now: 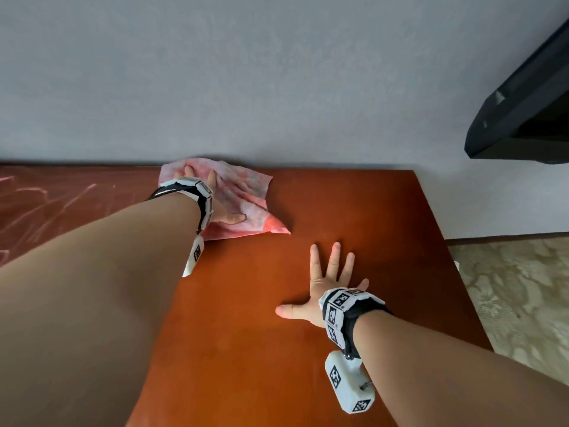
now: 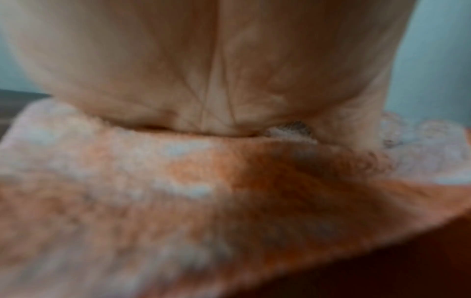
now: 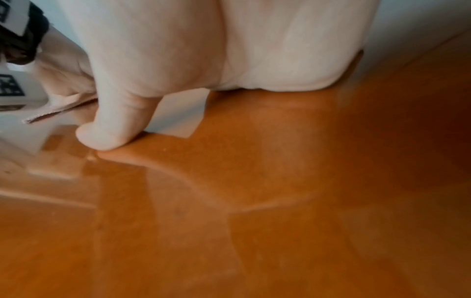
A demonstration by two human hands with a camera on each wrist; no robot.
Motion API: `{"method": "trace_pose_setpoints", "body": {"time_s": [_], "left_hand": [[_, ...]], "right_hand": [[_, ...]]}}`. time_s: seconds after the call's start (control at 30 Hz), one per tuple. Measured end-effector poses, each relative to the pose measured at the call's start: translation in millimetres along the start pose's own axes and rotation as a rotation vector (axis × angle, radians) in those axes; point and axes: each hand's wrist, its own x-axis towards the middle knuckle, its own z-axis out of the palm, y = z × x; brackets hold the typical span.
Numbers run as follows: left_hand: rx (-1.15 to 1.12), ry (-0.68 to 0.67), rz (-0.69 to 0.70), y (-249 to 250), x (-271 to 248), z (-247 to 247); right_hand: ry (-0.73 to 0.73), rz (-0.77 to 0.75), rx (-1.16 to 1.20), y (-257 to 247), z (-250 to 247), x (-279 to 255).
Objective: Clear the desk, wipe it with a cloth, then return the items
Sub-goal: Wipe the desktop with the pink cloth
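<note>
A pink-and-white cloth (image 1: 246, 192) lies spread on the reddish-brown desk (image 1: 354, 217), close to the wall at the back. My left hand (image 1: 215, 195) presses flat on it with the fingers straight and spread. The left wrist view shows the palm (image 2: 216, 70) bearing down on the cloth (image 2: 178, 191). My right hand (image 1: 326, 282) lies flat on the bare desk, nearer and to the right, fingers splayed and holding nothing. In the right wrist view the thumb (image 3: 114, 129) and palm rest on the glossy desk (image 3: 280, 201).
A grey wall (image 1: 246, 72) runs along the desk's far edge. A dark flat object (image 1: 523, 112) hangs at the upper right. Pale streaks (image 1: 46, 198) mark the desk's left part. Patterned floor (image 1: 523, 297) lies beyond the right edge.
</note>
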Motion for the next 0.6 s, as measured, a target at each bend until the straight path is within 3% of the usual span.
{"method": "trace_pose_setpoints", "body": {"time_s": [0.2,0.4,0.6], "left_hand": [[-0.072,-0.009,0.033,-25.8,-73.8,67.3],[-0.121,-0.035,-0.068,-52.8,-187.7,165.0],[-0.191,-0.134,-0.167,-59.0,-296.7,236.9]], "right_hand": [[0.063,0.003,-0.021,-0.2,0.1,-4.6],[0.232,-0.034,-0.022,-1.7,7.6,-17.4],[0.275,-0.129,0.019,-17.2,43.8,-38.8]]}}
